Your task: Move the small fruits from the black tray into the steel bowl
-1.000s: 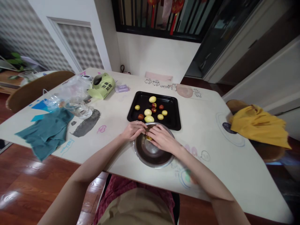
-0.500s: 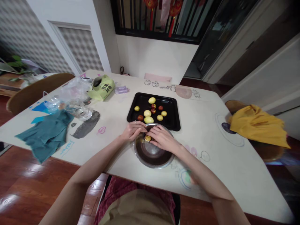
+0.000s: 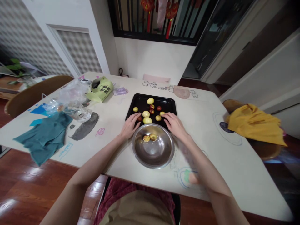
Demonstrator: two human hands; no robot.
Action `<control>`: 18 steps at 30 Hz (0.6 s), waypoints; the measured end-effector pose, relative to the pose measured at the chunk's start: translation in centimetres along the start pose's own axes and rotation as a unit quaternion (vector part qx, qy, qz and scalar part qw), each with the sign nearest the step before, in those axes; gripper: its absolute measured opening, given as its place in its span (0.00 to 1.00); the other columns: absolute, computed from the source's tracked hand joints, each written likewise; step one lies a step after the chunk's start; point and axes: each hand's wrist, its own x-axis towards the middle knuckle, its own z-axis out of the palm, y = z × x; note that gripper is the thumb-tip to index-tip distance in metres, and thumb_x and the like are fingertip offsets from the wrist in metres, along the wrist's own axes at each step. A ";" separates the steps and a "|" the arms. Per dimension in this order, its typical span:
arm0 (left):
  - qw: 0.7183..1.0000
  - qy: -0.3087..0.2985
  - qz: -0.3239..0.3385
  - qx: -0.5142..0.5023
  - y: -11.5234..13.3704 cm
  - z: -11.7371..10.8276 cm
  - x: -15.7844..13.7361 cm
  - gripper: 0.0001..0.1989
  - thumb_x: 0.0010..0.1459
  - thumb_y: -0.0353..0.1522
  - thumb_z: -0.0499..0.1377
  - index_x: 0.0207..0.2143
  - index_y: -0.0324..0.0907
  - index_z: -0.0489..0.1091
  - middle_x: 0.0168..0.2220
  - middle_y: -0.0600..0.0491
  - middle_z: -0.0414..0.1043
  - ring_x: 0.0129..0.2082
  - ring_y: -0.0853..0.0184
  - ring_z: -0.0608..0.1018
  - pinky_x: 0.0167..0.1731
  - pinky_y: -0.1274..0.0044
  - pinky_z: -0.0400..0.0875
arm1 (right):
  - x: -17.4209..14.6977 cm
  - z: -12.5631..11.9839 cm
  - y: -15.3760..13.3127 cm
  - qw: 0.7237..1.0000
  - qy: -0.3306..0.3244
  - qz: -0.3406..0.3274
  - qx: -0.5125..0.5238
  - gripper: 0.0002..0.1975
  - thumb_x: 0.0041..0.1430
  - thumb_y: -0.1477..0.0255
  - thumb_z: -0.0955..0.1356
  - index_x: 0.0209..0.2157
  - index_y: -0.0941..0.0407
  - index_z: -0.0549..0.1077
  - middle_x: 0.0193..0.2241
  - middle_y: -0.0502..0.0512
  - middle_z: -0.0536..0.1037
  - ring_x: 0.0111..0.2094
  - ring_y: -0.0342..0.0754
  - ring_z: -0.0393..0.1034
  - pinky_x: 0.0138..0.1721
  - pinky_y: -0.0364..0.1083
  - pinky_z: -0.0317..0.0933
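Observation:
A steel bowl (image 3: 153,157) stands at the table's front, holding two small yellow-brown round fruits (image 3: 150,137) side by side. Right behind it is a black baking tray (image 3: 166,103) with several yellow and dark red fruits; a pale yellow one (image 3: 147,120) lies near its front edge. My left hand (image 3: 131,126) reaches over the tray's front left edge, fingers extended beside a dark red fruit (image 3: 140,119). On the other side, my right hand (image 3: 173,124) extends its fingers at the tray's front right, close to a small yellow fruit (image 3: 158,118). Neither hand visibly holds anything.
On the left of the white table (image 3: 199,118) lie a teal cloth (image 3: 45,136), a clear glass vessel (image 3: 81,114), plastic bags (image 3: 73,90) and a green paper box (image 3: 102,89). A yellow cloth (image 3: 255,125) drapes over a chair at the right.
Both hands have left the bowl and moved apart and forward to the tray's two front corners. The two yellow-brown fruits now lie uncovered in the bowl.

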 end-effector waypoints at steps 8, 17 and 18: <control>0.992 -0.058 0.019 0.109 -0.2 0.1 0.0 0.23 0.77 0.42 0.48 0.66 0.45 0.68 0.69 0.44 0.67 0.71 0.53 0.66 0.64 0.58 0.67 | -0.3 2.1 1.9 0.997 -0.061 -0.036 0.008 0.34 0.65 0.85 0.57 0.68 0.50 0.68 0.68 0.57 0.71 0.65 0.56 0.66 0.63 0.62 0.66; 0.990 -0.063 -0.008 0.128 -0.2 -0.4 0.2 0.19 0.77 0.38 0.47 0.59 0.42 0.73 0.59 0.43 0.72 0.56 0.58 0.77 0.56 0.64 0.73 | -0.1 1.9 1.9 0.997 -0.072 -0.025 -0.030 0.23 0.70 0.78 0.62 0.62 0.53 0.72 0.57 0.63 0.75 0.53 0.59 0.72 0.56 0.61 0.72; 0.990 -0.064 -0.005 0.130 -0.3 -0.5 0.3 0.19 0.77 0.38 0.47 0.58 0.43 0.74 0.59 0.44 0.72 0.55 0.58 0.78 0.55 0.64 0.73 | -0.1 1.8 1.9 0.997 -0.070 -0.028 -0.024 0.21 0.70 0.77 0.63 0.61 0.52 0.72 0.57 0.62 0.75 0.54 0.60 0.72 0.56 0.61 0.72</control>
